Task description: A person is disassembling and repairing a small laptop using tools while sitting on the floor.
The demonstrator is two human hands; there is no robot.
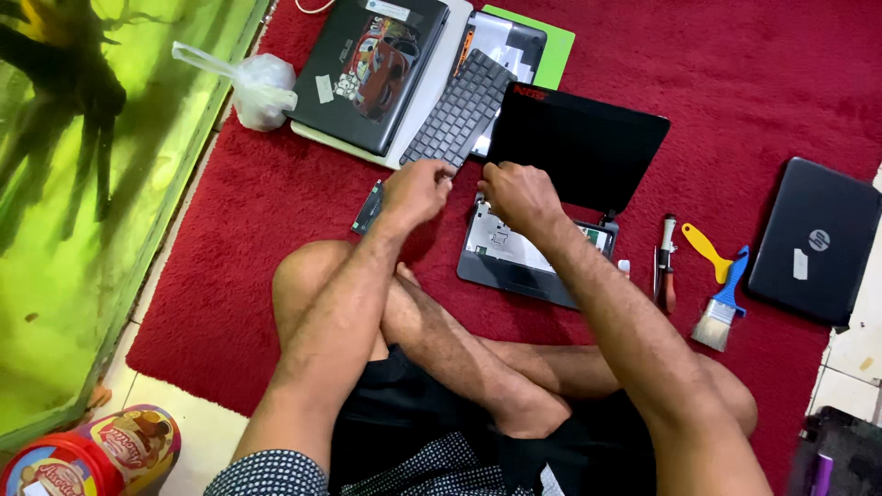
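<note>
Both hands pinch the flat grey keyboard.

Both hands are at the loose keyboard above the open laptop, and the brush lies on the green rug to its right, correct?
Not quite: the head view shows the rug is red, not green. Both hands, left and right, are at the keyboard; the brush lies right of the laptop.

A deep-pile red cloth carpet is seen under everything. The loose keyboard is of matt grey plastic, and the small laptop's lid shows a smooth black sheen. The brush has a glossy blue plastic handle and pale bristles. The bag is of thin, translucent plastic.
</note>
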